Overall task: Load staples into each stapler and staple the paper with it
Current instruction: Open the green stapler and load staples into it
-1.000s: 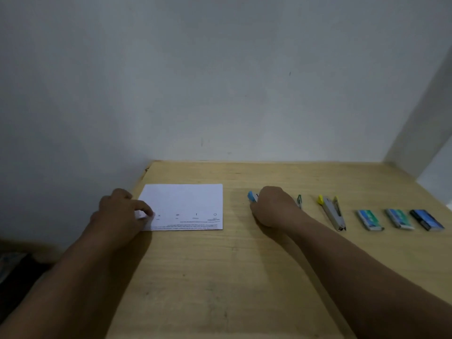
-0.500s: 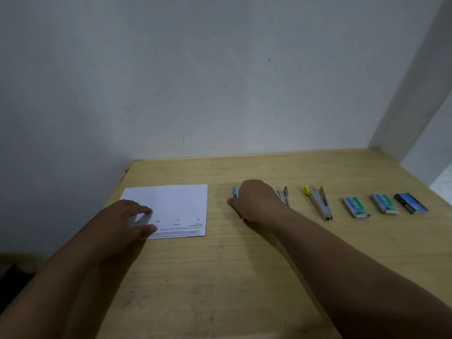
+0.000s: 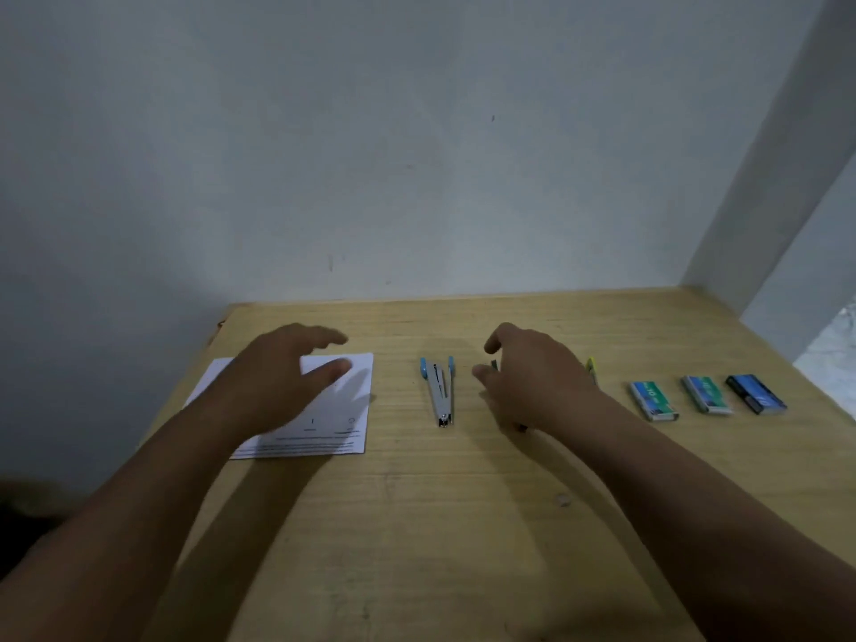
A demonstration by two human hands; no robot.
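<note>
A white printed paper lies at the left of the wooden table. My left hand hovers above it with relaxed fingers, holding nothing. A blue-tipped grey stapler lies opened in a V between my hands, free of both. My right hand hangs over a dark-green stapler, which it mostly hides; fingers loosely curved, gripping nothing visible. Only the tip of a yellow stapler peeks out behind that wrist. Three staple boxes lie at the right: two green and one dark blue.
A white wall rises straight behind the table's far edge, and a white pillar stands at the back right corner. The table's left edge runs just beside the paper. Bare wood fills the near half of the table.
My right hand let go of the blue stapler and moved right, over the green one. My left hand lifted off the paper's corner and opened above the sheet.
</note>
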